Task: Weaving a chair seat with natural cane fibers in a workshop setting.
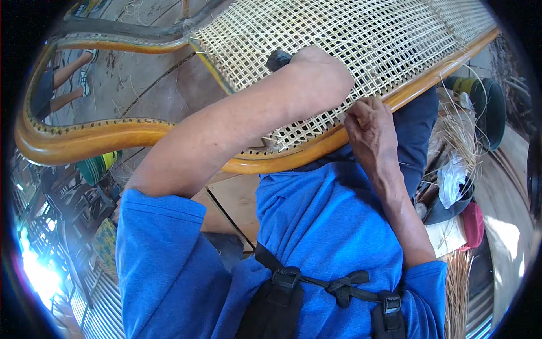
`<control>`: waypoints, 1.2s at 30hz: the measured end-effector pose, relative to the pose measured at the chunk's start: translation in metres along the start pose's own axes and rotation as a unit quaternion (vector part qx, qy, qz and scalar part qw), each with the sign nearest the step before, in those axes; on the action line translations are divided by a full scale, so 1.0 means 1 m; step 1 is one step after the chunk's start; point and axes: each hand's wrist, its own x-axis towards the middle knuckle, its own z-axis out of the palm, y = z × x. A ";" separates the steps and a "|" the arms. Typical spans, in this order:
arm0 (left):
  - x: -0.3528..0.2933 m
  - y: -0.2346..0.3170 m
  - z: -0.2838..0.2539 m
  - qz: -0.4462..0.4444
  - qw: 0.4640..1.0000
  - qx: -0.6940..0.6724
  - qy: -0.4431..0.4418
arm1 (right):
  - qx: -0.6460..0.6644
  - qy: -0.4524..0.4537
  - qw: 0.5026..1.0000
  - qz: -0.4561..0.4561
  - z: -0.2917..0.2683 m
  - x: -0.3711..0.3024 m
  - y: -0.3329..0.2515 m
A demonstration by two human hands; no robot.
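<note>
A pale cane webbing [395, 34] with an open lattice weave is stretched on a curved, varnished wooden frame [282, 164] lying across my lap. My left arm reaches over the panel, a black object that looks like a wristband [278, 59] at its far side. My left hand [323, 73] is bent down above the weave, its fingers hidden beneath it. At the near edge, where webbing meets wood, my right hand [370, 125] has its fingers curled and pinched together. Whatever lies between those fingertips is too small to make out. Loose strand ends [276, 141] stick out near the frame's rounded corner.
The frame's bare curved arm [90, 138], lined with small holes, extends left. Right of me lie tangled cane strands [460, 127], a clear plastic bag [450, 181], a red cloth item [472, 226] and a dark green round container [490, 113]. Another person's legs [70, 85] show far left.
</note>
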 end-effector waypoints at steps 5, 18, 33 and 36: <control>0.006 -0.006 0.001 0.028 0.999 -0.025 -0.004 | -0.009 -0.024 1.000 0.001 0.000 0.001 0.004; -0.008 -0.013 0.046 0.033 0.995 0.048 0.081 | -0.069 -0.044 0.996 0.038 0.006 0.009 0.003; -0.015 -0.012 0.004 -0.123 0.992 0.001 0.038 | -0.118 -0.044 0.991 -0.050 -0.004 0.010 0.004; -0.024 -0.014 0.003 -0.150 0.988 -0.006 0.024 | -0.122 -0.053 0.989 -0.060 -0.002 0.014 0.006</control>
